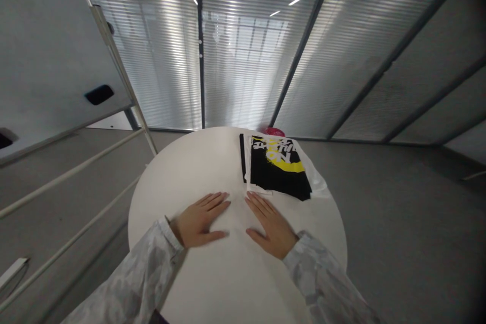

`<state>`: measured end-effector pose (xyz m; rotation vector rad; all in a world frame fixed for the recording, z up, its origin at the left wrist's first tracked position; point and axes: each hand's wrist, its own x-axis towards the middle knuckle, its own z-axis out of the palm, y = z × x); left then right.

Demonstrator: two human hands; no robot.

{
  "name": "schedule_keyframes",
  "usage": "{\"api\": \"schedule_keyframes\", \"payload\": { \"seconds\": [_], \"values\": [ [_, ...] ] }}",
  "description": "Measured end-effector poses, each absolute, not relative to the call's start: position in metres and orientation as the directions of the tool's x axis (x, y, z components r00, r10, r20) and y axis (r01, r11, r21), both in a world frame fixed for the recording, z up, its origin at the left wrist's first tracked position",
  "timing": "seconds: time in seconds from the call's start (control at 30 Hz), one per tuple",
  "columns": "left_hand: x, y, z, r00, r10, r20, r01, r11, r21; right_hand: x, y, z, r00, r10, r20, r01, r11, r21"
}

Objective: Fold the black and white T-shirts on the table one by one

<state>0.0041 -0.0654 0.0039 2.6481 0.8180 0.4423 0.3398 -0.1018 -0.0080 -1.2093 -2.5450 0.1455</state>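
My left hand (201, 220) lies spread on the counter (193, 167); my right hand (271, 228) likewise. The black printed item (279, 174) lies just beyond.

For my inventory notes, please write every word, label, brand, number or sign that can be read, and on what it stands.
"NO" (apparently): white letters on the folded black cloth.
Further white print beside it: too blurred and slanted to read.
I can read no other text.
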Motion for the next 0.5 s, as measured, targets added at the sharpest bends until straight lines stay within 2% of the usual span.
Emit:
{"api": "schedule_keyframes", "payload": {
  "seconds": [0.17, 0.3, 0.5],
  "values": [
    [-0.01, -0.079, 0.005, 0.733, 0.642, 0.224, 0.546, -0.752, 0.37, 0.349, -0.113, -0.012, -0.568, 0.79, 0.233, 0.754, 0.612, -0.238],
    [-0.013, -0.085, 0.003, 0.717, 0.662, 0.22, 0.561, -0.734, 0.383, 0.359, -0.12, -0.015, -0.51, 0.816, 0.271, 0.795, 0.568, -0.212],
    [-0.012, -0.086, -0.003, 0.724, 0.662, 0.193, 0.563, -0.729, 0.389, 0.362, -0.122, -0.017, -0.49, 0.837, 0.244, 0.819, 0.538, -0.199]
  ]
}}
